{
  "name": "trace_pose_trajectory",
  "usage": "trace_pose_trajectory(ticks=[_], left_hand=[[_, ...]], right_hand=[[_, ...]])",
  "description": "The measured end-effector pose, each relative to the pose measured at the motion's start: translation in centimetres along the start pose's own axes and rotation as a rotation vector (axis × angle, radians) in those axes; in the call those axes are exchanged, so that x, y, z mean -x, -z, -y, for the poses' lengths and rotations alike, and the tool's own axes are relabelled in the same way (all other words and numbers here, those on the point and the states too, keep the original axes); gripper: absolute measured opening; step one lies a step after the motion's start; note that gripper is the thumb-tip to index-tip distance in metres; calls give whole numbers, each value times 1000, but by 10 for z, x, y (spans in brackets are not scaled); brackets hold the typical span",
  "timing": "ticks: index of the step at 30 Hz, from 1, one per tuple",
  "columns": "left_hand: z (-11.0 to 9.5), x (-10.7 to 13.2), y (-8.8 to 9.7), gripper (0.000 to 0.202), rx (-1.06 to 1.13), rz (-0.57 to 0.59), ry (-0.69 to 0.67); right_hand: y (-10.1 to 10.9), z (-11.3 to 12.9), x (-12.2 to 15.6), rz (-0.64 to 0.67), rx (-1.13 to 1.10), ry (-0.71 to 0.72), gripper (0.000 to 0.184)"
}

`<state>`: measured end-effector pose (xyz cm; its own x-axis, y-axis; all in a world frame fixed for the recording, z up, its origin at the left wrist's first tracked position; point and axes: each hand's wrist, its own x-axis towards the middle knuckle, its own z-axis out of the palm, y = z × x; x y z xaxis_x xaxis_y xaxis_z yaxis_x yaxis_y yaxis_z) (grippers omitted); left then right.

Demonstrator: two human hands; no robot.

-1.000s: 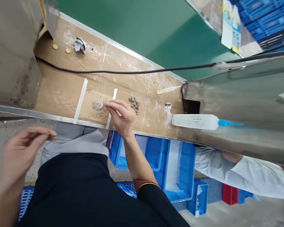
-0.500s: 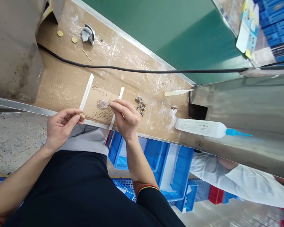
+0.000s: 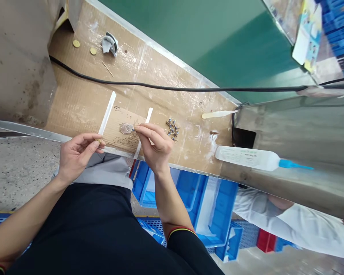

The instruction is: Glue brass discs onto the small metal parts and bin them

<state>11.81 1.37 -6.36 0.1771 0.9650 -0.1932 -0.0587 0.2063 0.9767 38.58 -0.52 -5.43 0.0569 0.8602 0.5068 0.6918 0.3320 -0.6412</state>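
Note:
My left hand (image 3: 78, 154) is closed in a pinch at the front edge of the bench, with a small yellowish piece (image 3: 99, 141) between thumb and forefinger. My right hand (image 3: 157, 145) pinches a tiny part (image 3: 133, 130), mostly hidden by the fingertips. That part is at the right rim of a clear, shiny round patch (image 3: 126, 128) on a cardboard sheet (image 3: 114, 124); whether it touches the patch I cannot tell. Dark specks are scattered on the sheet below the patch. Right of this hand lies a pile of small metal parts with blue bits (image 3: 172, 130).
A black cable (image 3: 160, 88) crosses the bench. Yellow discs (image 3: 93, 51), a crumpled grey scrap (image 3: 110, 44) and a thin stick (image 3: 107, 69) lie behind it. At right are a pale spatula (image 3: 218, 114) and a white bottle (image 3: 248, 157). Blue bins (image 3: 189, 191) stand below; a person in white (image 3: 304, 225) is beyond.
The whole view has shifted slightly, moving things a little right and down. Both hands keep their pinches, and the right fingertips remain beside the clear patch.

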Motion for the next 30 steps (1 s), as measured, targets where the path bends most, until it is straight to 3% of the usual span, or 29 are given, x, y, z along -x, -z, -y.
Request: trace_pose_trajectory(ticks=[8, 16, 30], left_hand=[[3, 1, 3, 16, -16, 11, 10], [4, 0, 3, 23, -29, 0, 44], [1, 0, 3, 22, -9, 2, 48]], right_hand=[[4, 2, -2, 58, 27, -74, 20], [-1, 2, -6, -51, 114, -81, 18], [-6, 2, -11, -50, 153, -23, 19]])
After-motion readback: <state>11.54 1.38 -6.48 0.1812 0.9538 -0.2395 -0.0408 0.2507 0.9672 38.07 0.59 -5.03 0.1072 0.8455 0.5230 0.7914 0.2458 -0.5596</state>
